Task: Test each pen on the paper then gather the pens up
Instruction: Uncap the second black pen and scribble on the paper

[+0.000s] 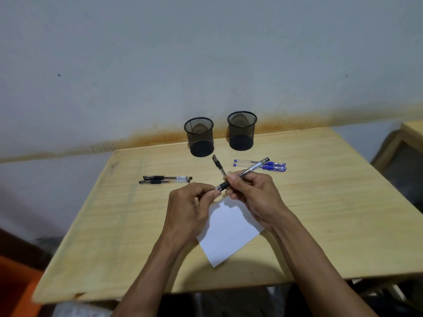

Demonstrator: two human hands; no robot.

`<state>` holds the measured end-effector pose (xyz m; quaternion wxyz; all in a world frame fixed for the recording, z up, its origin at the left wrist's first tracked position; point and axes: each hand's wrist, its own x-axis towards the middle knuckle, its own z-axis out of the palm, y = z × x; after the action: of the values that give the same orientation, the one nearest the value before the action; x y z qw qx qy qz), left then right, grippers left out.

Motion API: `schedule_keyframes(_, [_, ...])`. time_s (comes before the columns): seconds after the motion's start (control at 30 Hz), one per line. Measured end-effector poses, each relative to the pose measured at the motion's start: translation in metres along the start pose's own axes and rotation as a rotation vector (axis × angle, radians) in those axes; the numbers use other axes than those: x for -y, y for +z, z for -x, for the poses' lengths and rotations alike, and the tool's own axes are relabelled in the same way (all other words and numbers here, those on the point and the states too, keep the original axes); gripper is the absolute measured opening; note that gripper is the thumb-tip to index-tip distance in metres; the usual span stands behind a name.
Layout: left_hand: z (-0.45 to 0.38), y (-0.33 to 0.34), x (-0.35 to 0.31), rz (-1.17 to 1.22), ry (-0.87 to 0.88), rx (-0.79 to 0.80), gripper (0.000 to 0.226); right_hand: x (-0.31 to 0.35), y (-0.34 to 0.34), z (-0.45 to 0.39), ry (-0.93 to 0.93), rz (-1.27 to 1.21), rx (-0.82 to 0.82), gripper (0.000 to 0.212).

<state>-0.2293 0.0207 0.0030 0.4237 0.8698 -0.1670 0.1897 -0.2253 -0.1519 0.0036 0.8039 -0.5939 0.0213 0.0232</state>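
Note:
Over the far corner of a white sheet of paper (229, 232), both hands hold one black pen (247, 170). My right hand (251, 193) grips its barrel, the back end pointing up and right. My left hand (192, 202) pinches the pen's front end; I cannot tell whether a cap is on it. Another black pen (218, 165) lies just beyond my right thumb, its near end hidden. Two black pens (164, 179) lie side by side at the left. A few blue pens (261, 164) lie at the right, partly crossed by the held pen.
Two black mesh pen cups, one (199, 136) left and one (242, 130) right, stand at the back of the wooden table (332, 213) near the wall. A second table's corner (412, 131) shows at the far right. Something orange (13, 284) sits at lower left.

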Motion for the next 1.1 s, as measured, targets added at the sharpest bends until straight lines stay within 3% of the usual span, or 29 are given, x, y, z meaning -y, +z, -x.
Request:
schedule_keyframes(0.13, [0.008, -0.028, 0.041, 0.034, -0.294, -0.001, 0.015, 0.021, -0.035, -0.021, -0.035, -0.195, -0.244, 0.015])
schedule_keyframes(0.27, [0.013, -0.046, 0.083, -0.094, -0.376, -0.016, 0.013, 0.035, -0.047, -0.032, -0.092, 0.038, -0.258, 0.014])
schedule_keyframes(0.4, [0.001, -0.033, 0.090, -0.269, -0.273, 0.008, 0.017, 0.007, -0.009, -0.017, -0.011, 0.073, -0.151, 0.019])
schedule_keyframes(0.6, [0.000, -0.022, 0.103, -0.502, -0.242, 0.061, 0.026, -0.013, 0.011, 0.003, 0.022, 0.093, -0.130, 0.016])
schedule_keyframes(0.73, [0.003, -0.022, 0.097, -0.453, -0.244, 0.001, 0.038, -0.013, 0.013, 0.006, 0.020, 0.102, -0.144, 0.013])
schedule_keyframes(0.83, [0.013, -0.022, 0.087, -0.263, -0.103, -0.109, 0.039, -0.014, 0.015, 0.011, -0.028, 0.176, -0.118, 0.012])
schedule_keyframes(0.97, [0.026, -0.020, 0.083, -0.107, 0.096, 0.075, 0.026, -0.022, 0.020, 0.012, -0.054, 0.318, -0.053, 0.013])
schedule_keyframes(1.1, [0.030, -0.019, 0.093, -0.200, 0.177, 0.281, 0.043, -0.034, 0.024, 0.010, -0.073, 0.523, -0.014, 0.012])
